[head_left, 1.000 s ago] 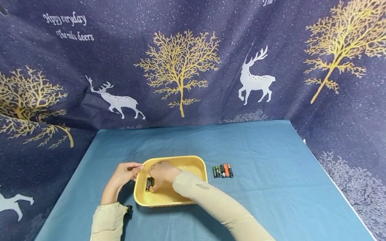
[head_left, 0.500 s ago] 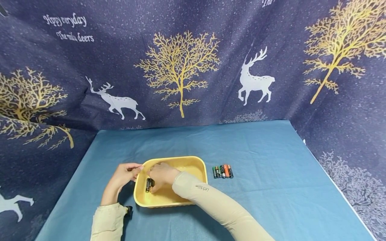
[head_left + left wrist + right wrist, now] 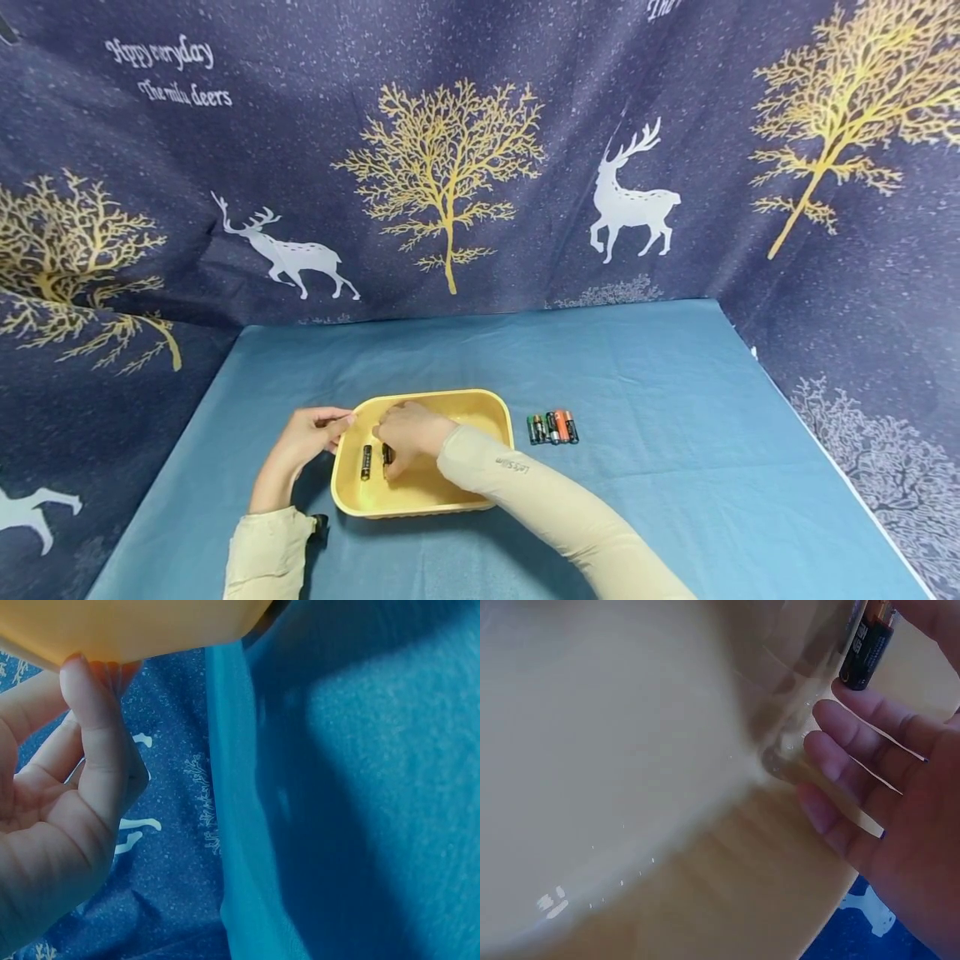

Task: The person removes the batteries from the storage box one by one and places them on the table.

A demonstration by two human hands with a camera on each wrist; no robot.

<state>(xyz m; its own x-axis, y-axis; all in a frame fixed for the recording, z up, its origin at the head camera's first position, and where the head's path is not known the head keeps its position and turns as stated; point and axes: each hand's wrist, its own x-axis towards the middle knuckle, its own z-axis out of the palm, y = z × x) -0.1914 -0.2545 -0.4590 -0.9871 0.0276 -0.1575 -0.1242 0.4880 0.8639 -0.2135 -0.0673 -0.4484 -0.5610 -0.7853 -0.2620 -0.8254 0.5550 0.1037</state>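
Observation:
A yellow plastic basin [image 3: 450, 498] sits on the table, and my left hand [image 3: 306, 435] pinches its left rim between thumb and fingers. In the left wrist view, the thumb presses against the wall of the basin [image 3: 150, 630]. My right hand [image 3: 411, 435] reaches down inside the basin. Between its thumb and index finger it pinches a black battery [image 3: 868, 645], partly hidden by the hand in the head view. The other fingers are spread and hold nothing. A second black battery [image 3: 366, 462] lies on the basin floor, just left of the right hand.
Several batteries [image 3: 553, 427], green, black and orange, lie side by side in a row on the blue tablecloth [image 3: 660, 467], right of the basin. A dark patterned curtain [image 3: 480, 183] hangs behind the table. A small black object [image 3: 320, 527] is by the left sleeve.
The two black batteries in the basin were side by side. One has moved right with my right hand, leaving a gap between them. My left hand keeps its place on the rim.

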